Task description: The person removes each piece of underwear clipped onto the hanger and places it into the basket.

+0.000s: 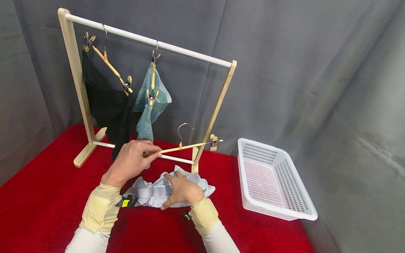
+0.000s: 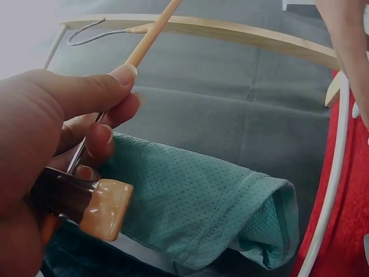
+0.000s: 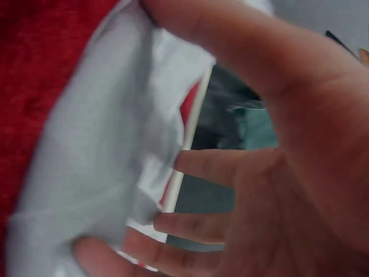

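My left hand (image 1: 129, 161) pinches a wooden clip hanger (image 1: 190, 146) near one end of its bar, with the metal hook pointing up. In the left wrist view the thumb presses the bar against the fingertips, and a wooden clip (image 2: 106, 208) on a metal rod sits under the palm. The other clip (image 1: 213, 143) is at the far right end. Below the hanger, a crumpled light grey garment (image 1: 147, 193) lies on the red cloth. My right hand (image 1: 183, 189) rests on it with spread fingers; in the right wrist view the fingertips touch its folds (image 3: 86, 156).
A wooden rack with a white rail (image 1: 190, 52) stands behind the hands. From it hang a black garment (image 1: 107, 105) and a teal garment (image 1: 145, 123) on clip hangers. A white perforated basket (image 1: 242, 179) stands at the right on the red cloth (image 1: 41, 196).
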Tool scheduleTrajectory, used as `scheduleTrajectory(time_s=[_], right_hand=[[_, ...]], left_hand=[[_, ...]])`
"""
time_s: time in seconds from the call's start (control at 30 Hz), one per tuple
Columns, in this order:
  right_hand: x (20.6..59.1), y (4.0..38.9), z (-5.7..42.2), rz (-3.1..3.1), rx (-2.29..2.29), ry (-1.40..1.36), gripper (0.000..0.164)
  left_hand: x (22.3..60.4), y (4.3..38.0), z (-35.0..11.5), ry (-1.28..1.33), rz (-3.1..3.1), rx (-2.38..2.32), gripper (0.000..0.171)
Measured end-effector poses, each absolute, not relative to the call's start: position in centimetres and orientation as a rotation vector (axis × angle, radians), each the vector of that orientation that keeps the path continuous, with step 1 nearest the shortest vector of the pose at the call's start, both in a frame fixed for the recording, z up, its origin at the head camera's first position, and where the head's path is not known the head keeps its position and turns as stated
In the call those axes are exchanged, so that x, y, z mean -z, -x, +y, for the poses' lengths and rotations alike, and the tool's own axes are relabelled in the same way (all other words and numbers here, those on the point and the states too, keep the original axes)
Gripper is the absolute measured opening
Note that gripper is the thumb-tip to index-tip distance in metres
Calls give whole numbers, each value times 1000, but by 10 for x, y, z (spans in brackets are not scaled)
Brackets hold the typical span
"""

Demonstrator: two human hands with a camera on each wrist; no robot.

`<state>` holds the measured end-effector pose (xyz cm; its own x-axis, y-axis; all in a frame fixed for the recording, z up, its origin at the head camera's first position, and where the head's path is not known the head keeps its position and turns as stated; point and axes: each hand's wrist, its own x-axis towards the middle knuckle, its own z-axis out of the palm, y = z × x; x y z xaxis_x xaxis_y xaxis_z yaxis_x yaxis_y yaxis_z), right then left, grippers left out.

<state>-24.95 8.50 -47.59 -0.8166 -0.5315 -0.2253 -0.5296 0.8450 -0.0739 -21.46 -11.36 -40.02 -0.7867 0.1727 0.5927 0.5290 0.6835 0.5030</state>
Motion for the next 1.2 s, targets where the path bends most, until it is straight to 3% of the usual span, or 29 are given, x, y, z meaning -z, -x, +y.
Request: scheduleTrajectory(time_s=[0.13, 0.37, 0.6, 0.7, 0.97, 1.2], right_hand=[[484, 256, 83, 2796, 12, 845, 99], [489, 265, 83, 2753, 190, 999, 62], [488, 268, 86, 2719, 177, 1115, 41], [487, 270, 90, 2705, 268, 1155, 42], [479, 274, 98, 2668, 381, 1272, 72], [469, 279, 103, 2721, 575, 1363, 51]], left_hand=[[400, 214, -113, 547, -2400, 945, 27], [397, 215, -112, 543, -2406, 951, 27], [399, 214, -113, 538, -2379, 929, 25], [400, 215, -113, 532, -2379, 933, 25], [400, 216, -114, 537, -2360, 931, 25], [400, 217, -115, 528, -2355, 926, 23]])
